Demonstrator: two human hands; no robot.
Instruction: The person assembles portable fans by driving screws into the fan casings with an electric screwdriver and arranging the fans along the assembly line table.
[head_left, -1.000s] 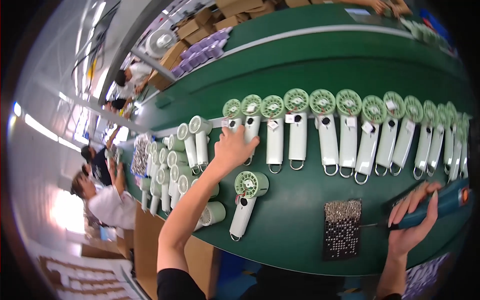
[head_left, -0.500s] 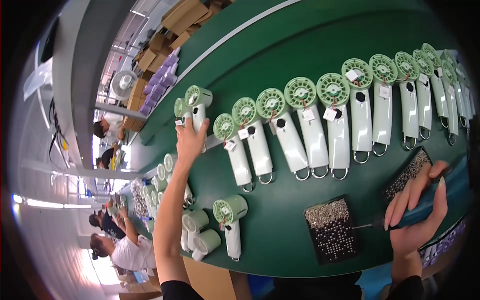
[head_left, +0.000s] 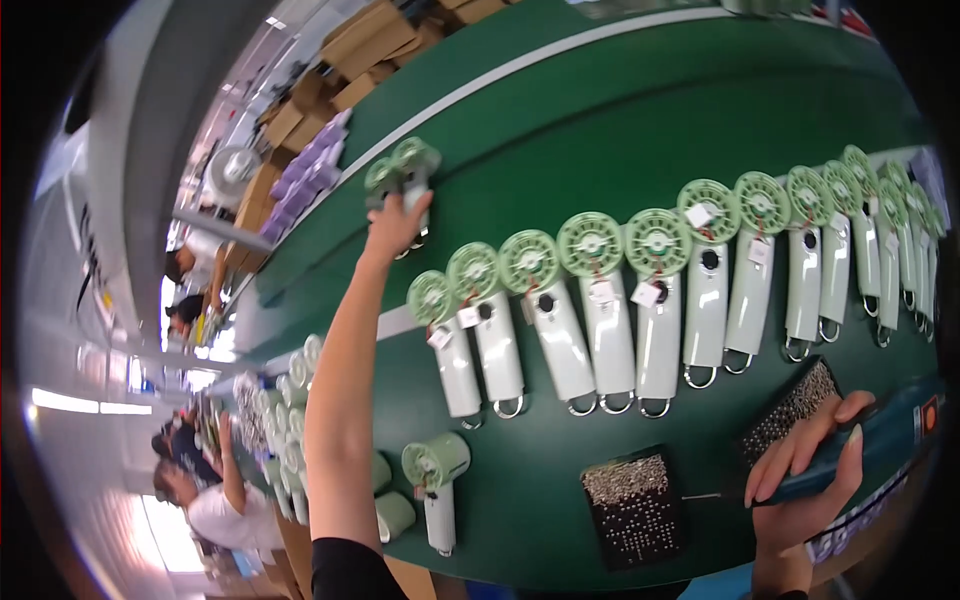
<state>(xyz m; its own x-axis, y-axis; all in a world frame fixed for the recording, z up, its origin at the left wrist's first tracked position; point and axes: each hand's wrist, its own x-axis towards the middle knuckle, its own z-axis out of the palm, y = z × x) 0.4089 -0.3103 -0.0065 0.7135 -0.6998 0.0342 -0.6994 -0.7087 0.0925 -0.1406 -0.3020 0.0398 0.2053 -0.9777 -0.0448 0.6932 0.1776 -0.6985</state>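
Observation:
My left hand (head_left: 393, 228) reaches far forward over the green bench, closed round the pale handles of two green-headed handheld fans (head_left: 412, 157). Metal loops stick out below the fingers. At the lower right, my right hand (head_left: 812, 478) is wrapped round a dark teal electric screwdriver (head_left: 880, 440). Its thin bit points left, its tip at the edge of a black screw tray (head_left: 633, 540) with loose screws at the top and others standing in rows. Between the hands lies a row of opened handheld fans (head_left: 611, 350) with round green grilles, red wires and small white tags.
A second screw tray (head_left: 795, 405) lies beyond my right hand. One fan with a drum-shaped head (head_left: 436, 463) lies near my left forearm, and more fans (head_left: 290, 420) are grouped left of it. Cardboard boxes (head_left: 370, 40) and purple parts (head_left: 312, 175) stand at the far left. Co-workers (head_left: 225, 510) sit further along.
My left hand has carried the two fans farther forward, off the near bench strip onto the farther green surface. The view has shifted; my right hand still holds the screwdriver by the tray.

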